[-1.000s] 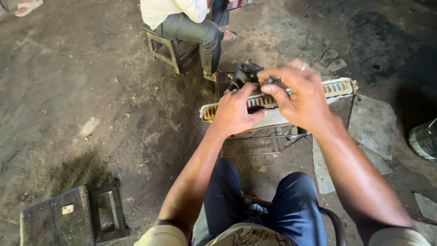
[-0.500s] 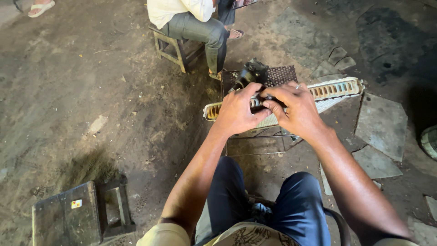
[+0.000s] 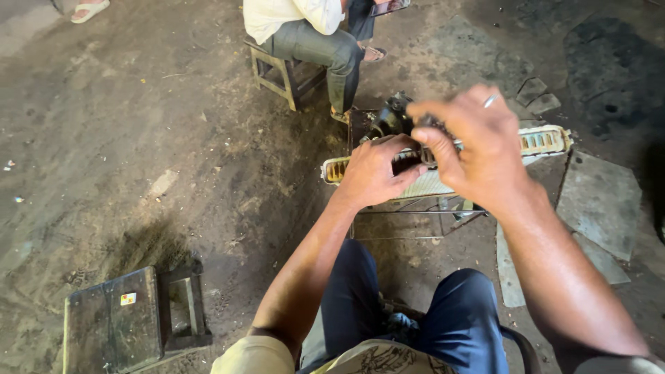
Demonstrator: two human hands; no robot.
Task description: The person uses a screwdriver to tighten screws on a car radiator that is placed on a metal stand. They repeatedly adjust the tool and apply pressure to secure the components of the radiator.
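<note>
Single view only, taken from a camera worn on the person's head. It looks steeply down and forward over the person's own lap and both forearms, at close range to the left hand [image 3: 374, 173] and right hand [image 3: 478, 149], which sit in the upper centre-right of the frame. The dirt floor [image 3: 138, 138] fills most of the field beyond. The top edge reaches a wooden stool [image 3: 280, 73] with a seated person, cut off above the waist.

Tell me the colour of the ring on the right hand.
Silver-grey metal band: the ring sits on a finger of the right hand, seen in the head view.
</note>
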